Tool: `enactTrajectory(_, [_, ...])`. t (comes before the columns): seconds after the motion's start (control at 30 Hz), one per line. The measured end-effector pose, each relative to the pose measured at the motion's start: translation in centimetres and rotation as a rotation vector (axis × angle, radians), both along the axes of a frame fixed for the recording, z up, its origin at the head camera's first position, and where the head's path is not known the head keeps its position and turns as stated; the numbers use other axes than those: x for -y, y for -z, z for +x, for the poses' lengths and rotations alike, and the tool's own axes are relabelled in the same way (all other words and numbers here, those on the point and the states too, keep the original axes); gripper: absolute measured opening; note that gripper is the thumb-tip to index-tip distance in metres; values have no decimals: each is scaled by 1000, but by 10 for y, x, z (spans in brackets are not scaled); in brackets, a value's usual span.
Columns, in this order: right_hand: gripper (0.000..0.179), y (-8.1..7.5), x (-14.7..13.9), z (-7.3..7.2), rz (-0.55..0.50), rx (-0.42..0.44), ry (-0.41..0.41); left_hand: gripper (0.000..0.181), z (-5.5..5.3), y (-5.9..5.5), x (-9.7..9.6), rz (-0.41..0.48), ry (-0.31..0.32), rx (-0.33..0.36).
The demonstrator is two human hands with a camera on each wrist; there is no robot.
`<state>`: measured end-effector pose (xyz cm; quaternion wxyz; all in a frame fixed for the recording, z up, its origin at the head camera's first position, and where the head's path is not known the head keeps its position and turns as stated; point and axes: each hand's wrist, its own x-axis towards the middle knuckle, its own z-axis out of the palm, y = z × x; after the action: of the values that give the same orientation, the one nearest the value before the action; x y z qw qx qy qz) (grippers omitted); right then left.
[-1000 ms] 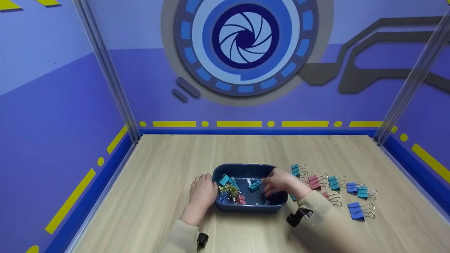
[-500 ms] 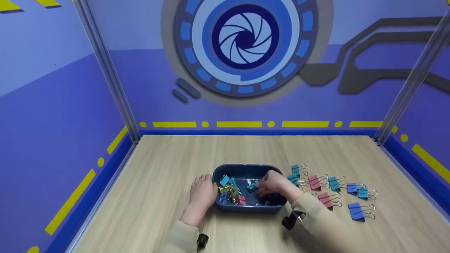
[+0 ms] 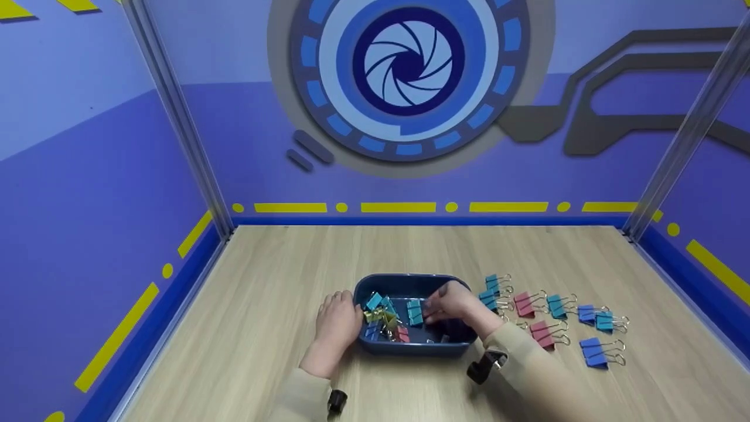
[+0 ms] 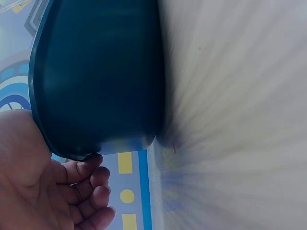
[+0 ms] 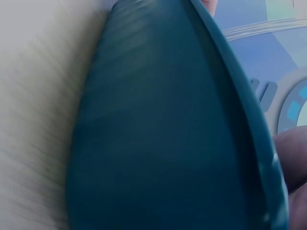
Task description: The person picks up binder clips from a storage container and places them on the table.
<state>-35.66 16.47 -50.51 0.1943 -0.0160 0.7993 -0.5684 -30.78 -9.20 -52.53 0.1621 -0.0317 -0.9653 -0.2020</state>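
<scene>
A dark blue plastic bin stands on the table with several binder clips inside. My left hand holds its left rim; in the left wrist view the rim runs between the thumb side of the palm and the loosely curled fingers. Inside the bin, my right hand pinches a teal binder clip at its wire-handle end. A mixed heap of teal, gold, blue and red clips fills the bin's left part. In the right wrist view, the bin's wall hides most of the hand.
Right of the bin, several binder clips lie spread on the wooden table, among them a red one and a blue one. A few small clips sit near the bin's front wall. Blue printed panels enclose the back and sides.
My right hand has moved left within the bin, and the teal clip has turned from slanted to upright in the head view. My left hand has stayed at the rim.
</scene>
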Motion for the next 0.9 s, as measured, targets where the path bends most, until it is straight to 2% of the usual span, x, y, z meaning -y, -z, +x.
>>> enactTrajectory(0.2, [16, -1, -1, 1, -24, 11, 10, 27, 0, 1, 0, -7, -1, 11])
enactTrajectory(0.37, [20, -6, -6, 0, -73, 13, -25, 27, 0, -1, 1, 0, 1, 25])
enactTrajectory(0.6, [25, -21, -18, 1, -140, 8, -79, 25, 1, -2, 1, 4, 12, 23])
enactTrajectory(0.77, [25, -32, -29, 1, -115, -6, -53, 26, 0, -2, 1, 4, 10, 27])
enactTrajectory(0.9, [29, -41, -41, 0, -151, -4, -33, 26, 1, -3, 1, 8, 10, 34])
